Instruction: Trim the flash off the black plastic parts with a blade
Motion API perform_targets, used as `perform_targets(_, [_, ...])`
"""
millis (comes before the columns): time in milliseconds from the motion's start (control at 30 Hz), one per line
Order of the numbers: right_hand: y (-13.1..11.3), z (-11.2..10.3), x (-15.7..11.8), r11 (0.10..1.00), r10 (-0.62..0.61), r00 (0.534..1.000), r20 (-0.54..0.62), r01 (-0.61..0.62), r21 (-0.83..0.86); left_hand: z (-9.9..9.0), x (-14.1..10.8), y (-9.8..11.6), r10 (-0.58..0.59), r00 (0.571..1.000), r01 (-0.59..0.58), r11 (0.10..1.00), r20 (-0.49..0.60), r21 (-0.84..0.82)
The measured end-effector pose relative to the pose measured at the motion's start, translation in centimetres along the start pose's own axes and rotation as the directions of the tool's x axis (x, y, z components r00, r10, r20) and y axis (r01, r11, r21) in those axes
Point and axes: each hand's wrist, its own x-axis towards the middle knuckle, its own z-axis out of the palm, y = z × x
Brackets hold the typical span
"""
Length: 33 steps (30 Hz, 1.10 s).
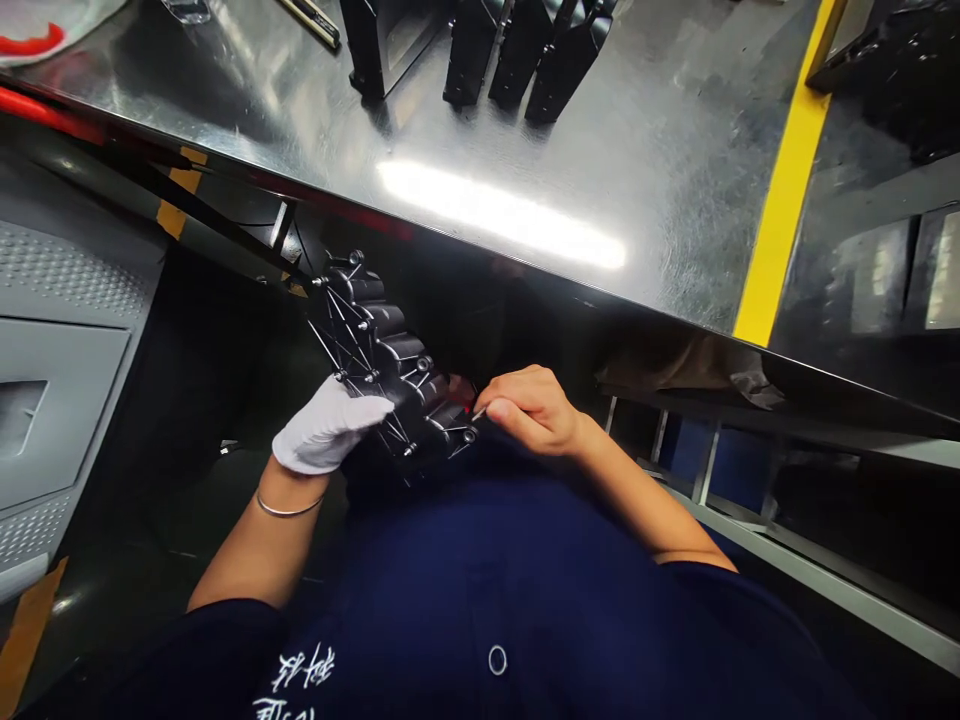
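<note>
A black ribbed plastic part (397, 345) with round bosses and shiny thin ribs is held up tilted in front of my body, below the table edge. My left hand (322, 425), in a white glove, grips its lower left side with the thumb across the near face. My bare right hand (534, 408) pinches a small thin piece (480, 412) at the part's lower right end, close to a round boss. What kind of piece it is I cannot make out. A dark red spot shows just behind the fingertips.
Several black parts (551, 60) stand at the back of the metal table (675, 200), near a pen-like object (311, 20). Yellow tape (787, 180) crosses the table on the right. A grey perforated cabinet (67, 350) stands left, and a metal rack (810, 570) is under the table.
</note>
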Motion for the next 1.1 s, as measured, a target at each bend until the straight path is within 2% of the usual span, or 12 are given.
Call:
perform_targets(100, [-0.5, -0.2, 0.0, 0.970, -0.212, 0.977, 0.006, 0.211, -0.120, -0.6, 0.5, 0.0, 0.013, 0.998, -0.020, 0.995, 0.062, 0.101])
perform_targets(233, [-0.5, -0.3, 0.2, 0.954, -0.252, 0.965, 0.067, 0.260, -0.152, -1.0, 0.9, -0.9, -0.017, 0.992, -0.002, 0.988, 0.122, 0.155])
perform_targets(300, [-0.5, -0.4, 0.2, 0.949, -0.266, 0.961, 0.070, 0.274, -0.157, -0.9, 0.9, -1.2, -0.029, 0.994, 0.016, 0.993, 0.106, 0.121])
perform_targets(467, [-0.3, -0.6, 0.5, 0.931, -0.267, 0.963, -0.027, 0.251, -0.265, -0.3, 0.8, -1.5, -0.108, 0.994, 0.108, 0.994, 0.008, -0.015])
perform_targets(600, [-0.1, -0.5, 0.6, 0.905, -0.304, 0.952, -0.025, 0.280, -0.320, 0.0, 0.8, -1.7, -0.106, 0.994, 0.106, 0.994, -0.001, 0.026])
perform_targets(767, [0.2, -0.7, 0.4, 0.924, -0.178, 0.983, -0.051, 0.149, -0.352, 0.3, 0.8, -1.8, -0.117, 0.993, 0.117, 0.993, -0.007, 0.012])
perform_targets(900, [0.2, -0.9, 0.5, 0.912, -0.247, 0.968, -0.055, 0.212, -0.352, 0.2, 0.9, -2.0, -0.137, 0.990, 0.136, 0.991, -0.026, -0.010])
perform_targets(1100, [0.3, -0.9, 0.7, 0.884, -0.235, 0.968, -0.092, 0.173, -0.434, 0.4, 1.1, -2.6, -0.156, 0.986, 0.153, 0.987, -0.054, -0.044])
